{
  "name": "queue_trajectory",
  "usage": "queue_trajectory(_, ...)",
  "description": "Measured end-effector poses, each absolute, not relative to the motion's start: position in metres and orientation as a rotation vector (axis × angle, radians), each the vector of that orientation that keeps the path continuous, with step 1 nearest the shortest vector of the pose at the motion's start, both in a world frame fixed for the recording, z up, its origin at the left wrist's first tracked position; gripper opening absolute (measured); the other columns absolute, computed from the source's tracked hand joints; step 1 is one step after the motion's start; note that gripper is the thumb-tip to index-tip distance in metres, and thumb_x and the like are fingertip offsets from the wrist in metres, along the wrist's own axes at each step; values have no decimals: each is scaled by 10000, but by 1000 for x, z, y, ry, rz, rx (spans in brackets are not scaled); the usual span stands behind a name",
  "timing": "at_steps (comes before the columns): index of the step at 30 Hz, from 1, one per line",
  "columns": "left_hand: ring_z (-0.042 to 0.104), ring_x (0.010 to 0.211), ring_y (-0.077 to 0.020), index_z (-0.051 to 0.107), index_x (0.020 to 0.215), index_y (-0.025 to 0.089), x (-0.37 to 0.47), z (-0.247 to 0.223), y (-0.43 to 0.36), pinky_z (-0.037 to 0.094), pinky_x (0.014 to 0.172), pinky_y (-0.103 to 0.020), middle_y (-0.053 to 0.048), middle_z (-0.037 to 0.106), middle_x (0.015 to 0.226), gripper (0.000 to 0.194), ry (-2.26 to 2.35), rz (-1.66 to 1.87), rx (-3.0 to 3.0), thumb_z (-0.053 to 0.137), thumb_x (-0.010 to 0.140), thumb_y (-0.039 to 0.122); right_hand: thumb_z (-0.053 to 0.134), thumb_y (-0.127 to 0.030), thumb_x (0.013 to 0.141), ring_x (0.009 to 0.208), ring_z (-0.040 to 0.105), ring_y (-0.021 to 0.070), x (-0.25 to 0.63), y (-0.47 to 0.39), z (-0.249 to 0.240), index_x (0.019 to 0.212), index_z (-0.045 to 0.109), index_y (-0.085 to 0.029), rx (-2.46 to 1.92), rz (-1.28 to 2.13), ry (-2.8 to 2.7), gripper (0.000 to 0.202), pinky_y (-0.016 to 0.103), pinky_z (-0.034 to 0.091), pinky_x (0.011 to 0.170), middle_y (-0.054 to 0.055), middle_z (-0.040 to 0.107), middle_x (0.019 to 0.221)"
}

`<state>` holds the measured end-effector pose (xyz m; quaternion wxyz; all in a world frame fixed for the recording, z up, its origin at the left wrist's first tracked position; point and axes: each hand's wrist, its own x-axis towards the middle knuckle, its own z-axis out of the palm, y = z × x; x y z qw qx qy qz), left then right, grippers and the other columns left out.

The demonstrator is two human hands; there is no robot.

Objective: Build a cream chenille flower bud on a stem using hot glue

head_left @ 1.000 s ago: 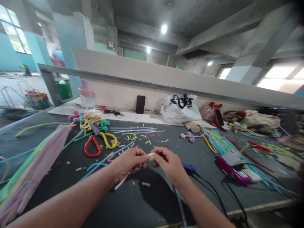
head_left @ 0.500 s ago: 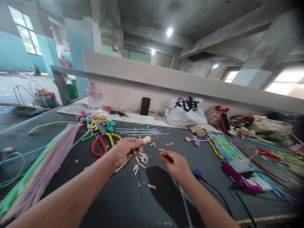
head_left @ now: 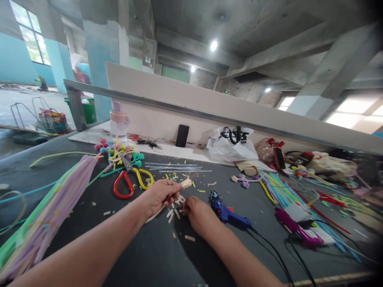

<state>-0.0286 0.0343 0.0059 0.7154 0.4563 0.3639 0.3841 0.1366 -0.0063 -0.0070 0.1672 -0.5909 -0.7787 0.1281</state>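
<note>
My left hand (head_left: 164, 196) is closed in a pinch around a cream pipe cleaner bundle (head_left: 186, 183), whose short ends fan out past the fingertips. A thin cream stem (head_left: 155, 214) trails below that hand. My right hand (head_left: 199, 217) is low over the table, fingers curled together at the edge of a small pile of cut cream pipe cleaner pieces (head_left: 175, 210). Whatever lies between its fingertips is hidden. Just right of this hand lies a blue glue gun (head_left: 229, 213) with a black cord. Scissors (head_left: 128, 179) with red and yellow handles rest beyond my left forearm.
Long pastel pipe cleaners (head_left: 64, 199) lie at left, with more (head_left: 281, 189) at right. Clear glue sticks (head_left: 178, 167), a phone (head_left: 182, 136), a bottle (head_left: 119, 123) and a white bag (head_left: 230, 145) stand or lie toward the back. A purple device (head_left: 299, 227) lies at right.
My right hand has moved left and down to the pile of cream pieces, uncovering the glue gun. The left hand keeps its hold on the cream bundle, nearly in place.
</note>
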Motion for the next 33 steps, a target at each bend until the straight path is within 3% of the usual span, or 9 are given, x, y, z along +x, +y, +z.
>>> queue_trajectory(6,378,373,-16,513,614,132,-20,3,27,206,362,-142,39,524,506,310,821,845,1046,706,627,374,475,-123,763,522,552,117,154,-19,11,697,532,-199,-1654,533,-1949,116,209,404,535,-48,552,514)
queue_trajectory(12,400,431,-39,541,660,138,-13,5,17,249,413,-157,38,541,540,278,892,856,1241,680,645,378,525,-183,759,546,567,119,161,-30,22,761,612,-217,-1391,539,-1751,93,231,434,563,-30,606,621)
queue_trajectory(17,377,426,-48,576,695,135,-8,7,11,253,429,-175,39,535,538,214,1039,812,1394,633,666,340,543,-172,761,554,569,125,166,-35,27,707,606,-219,-1507,374,-1787,96,230,401,565,-33,609,587)
queue_trajectory(22,382,430,-46,538,677,137,-11,4,15,251,430,-173,39,527,542,252,1029,849,1320,643,663,365,539,-209,805,685,592,148,171,-32,24,747,644,-222,-1560,264,-2086,120,244,395,637,-1,666,721)
queue_trajectory(29,387,432,-37,525,655,133,-17,-3,24,259,435,-163,38,525,545,280,1012,891,1291,657,665,380,492,-152,821,777,593,164,186,-31,18,753,672,-204,-1665,96,-2268,200,267,386,733,39,672,769)
queue_trajectory(33,377,428,-35,524,672,136,-17,-4,26,242,424,-162,46,515,533,270,1001,891,1271,658,662,370,468,-29,699,890,557,182,229,-36,22,926,593,-180,-1885,-11,-2016,300,283,382,789,58,643,928)
